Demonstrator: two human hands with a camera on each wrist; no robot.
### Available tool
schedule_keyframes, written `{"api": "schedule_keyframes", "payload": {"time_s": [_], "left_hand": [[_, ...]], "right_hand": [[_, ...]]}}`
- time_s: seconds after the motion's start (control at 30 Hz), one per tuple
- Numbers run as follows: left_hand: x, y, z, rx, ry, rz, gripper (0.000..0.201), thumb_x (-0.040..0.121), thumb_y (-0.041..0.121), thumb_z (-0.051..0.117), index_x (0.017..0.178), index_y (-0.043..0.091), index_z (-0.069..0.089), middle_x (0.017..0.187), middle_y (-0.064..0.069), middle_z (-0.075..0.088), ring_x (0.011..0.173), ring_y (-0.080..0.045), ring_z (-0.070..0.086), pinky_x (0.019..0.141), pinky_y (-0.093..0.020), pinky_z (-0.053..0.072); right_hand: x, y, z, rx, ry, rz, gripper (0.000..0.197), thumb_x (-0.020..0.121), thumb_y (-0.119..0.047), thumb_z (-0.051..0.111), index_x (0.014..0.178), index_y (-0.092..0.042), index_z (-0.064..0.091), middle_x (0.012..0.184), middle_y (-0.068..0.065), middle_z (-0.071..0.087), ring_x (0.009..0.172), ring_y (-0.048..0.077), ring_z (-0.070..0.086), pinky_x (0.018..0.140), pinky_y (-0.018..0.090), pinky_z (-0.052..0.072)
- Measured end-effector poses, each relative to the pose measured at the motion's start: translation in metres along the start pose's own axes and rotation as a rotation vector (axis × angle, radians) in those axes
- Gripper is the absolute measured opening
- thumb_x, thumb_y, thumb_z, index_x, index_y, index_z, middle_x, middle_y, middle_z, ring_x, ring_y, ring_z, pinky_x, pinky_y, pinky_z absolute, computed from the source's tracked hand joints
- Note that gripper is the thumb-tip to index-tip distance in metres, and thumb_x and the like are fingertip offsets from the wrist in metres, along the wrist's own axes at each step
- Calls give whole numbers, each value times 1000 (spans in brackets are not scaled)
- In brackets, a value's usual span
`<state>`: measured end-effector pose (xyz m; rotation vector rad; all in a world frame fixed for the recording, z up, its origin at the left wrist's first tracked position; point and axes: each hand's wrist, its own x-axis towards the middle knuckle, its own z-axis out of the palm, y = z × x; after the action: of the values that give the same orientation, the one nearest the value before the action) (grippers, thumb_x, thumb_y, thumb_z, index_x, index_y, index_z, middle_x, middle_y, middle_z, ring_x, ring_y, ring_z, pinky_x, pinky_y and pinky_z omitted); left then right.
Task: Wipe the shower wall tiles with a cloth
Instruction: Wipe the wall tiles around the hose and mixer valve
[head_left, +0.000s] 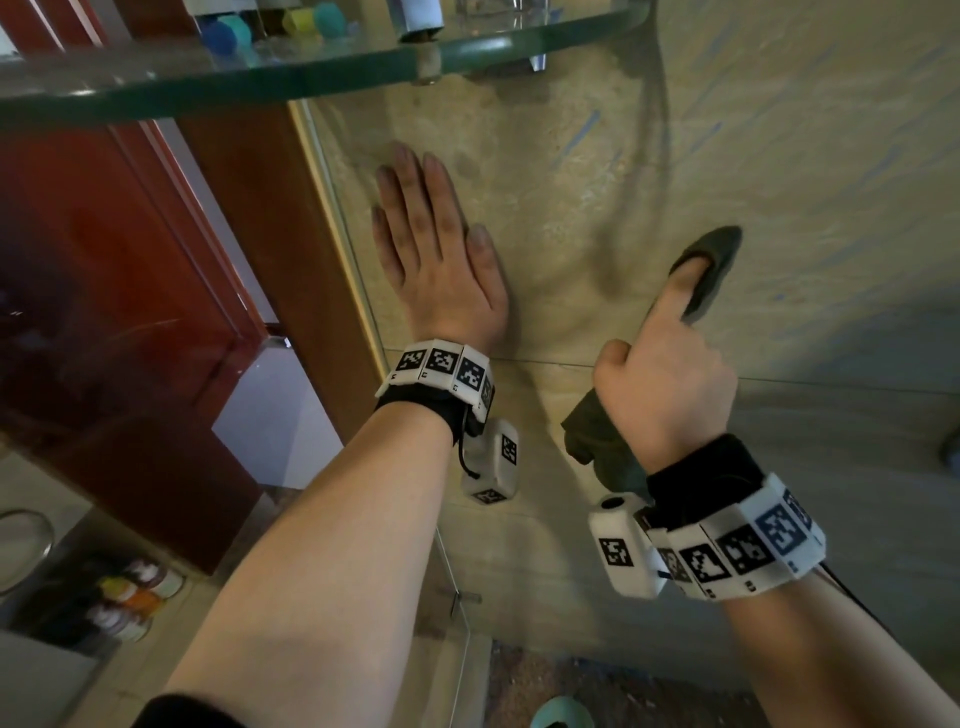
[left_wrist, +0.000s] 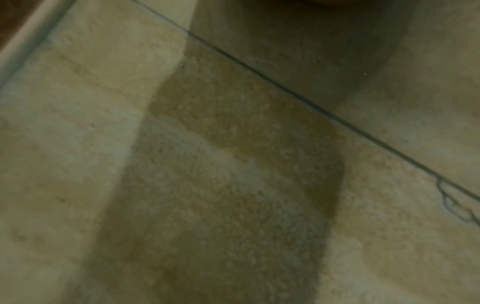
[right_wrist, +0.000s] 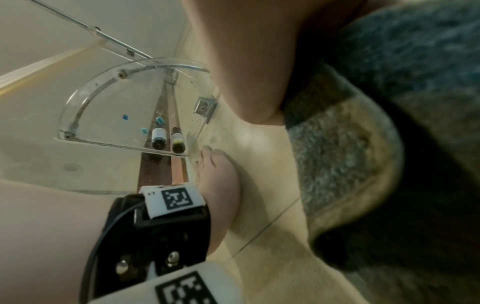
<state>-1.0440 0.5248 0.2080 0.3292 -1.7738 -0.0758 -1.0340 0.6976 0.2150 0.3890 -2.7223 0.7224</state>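
Observation:
The beige shower wall tiles (head_left: 805, 182) fill the centre and right of the head view, crossed by a thin grout line (head_left: 831, 384). My left hand (head_left: 436, 260) lies flat on the wall, fingers straight and together, holding nothing. My right hand (head_left: 670, 374) grips a dark green cloth (head_left: 714, 265); its index finger is stretched out and presses the cloth's upper end against the tile, while the rest of the cloth hangs bunched under the palm. The right wrist view shows the cloth (right_wrist: 389, 102) close up and the left hand (right_wrist: 221, 181) on the wall. The left wrist view shows only tile (left_wrist: 233, 185).
A glass corner shelf (head_left: 311, 73) with small bottles juts out just above my left hand. A glass shower panel edge (head_left: 353, 260) and a red-brown door (head_left: 130, 260) stand to the left. Containers (head_left: 130, 597) sit on the floor at lower left.

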Motion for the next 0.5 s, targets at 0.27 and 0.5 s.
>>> {"api": "schedule_keyframes", "payload": {"time_s": [0.27,0.5], "left_hand": [[0,2,-1,3,8,2,62,102,31,11,141,-12,32,147,-34,33,139,-43,23,117,-50,13],[0,0,0,13,12,12,61,101,30,13,141,-12,32,147,-34,33,139,-42,22,117,-47,10]], "right_hand": [[-13,6,23,10,-65,54,89,86,-22,48,143,9,-13,93,19,66,82,37,62,65,32,35],[-14,-15,18,-48,-179,-153,85,90,-23,47,146,1,-13,87,9,59,81,30,61,61,29,32]]}}
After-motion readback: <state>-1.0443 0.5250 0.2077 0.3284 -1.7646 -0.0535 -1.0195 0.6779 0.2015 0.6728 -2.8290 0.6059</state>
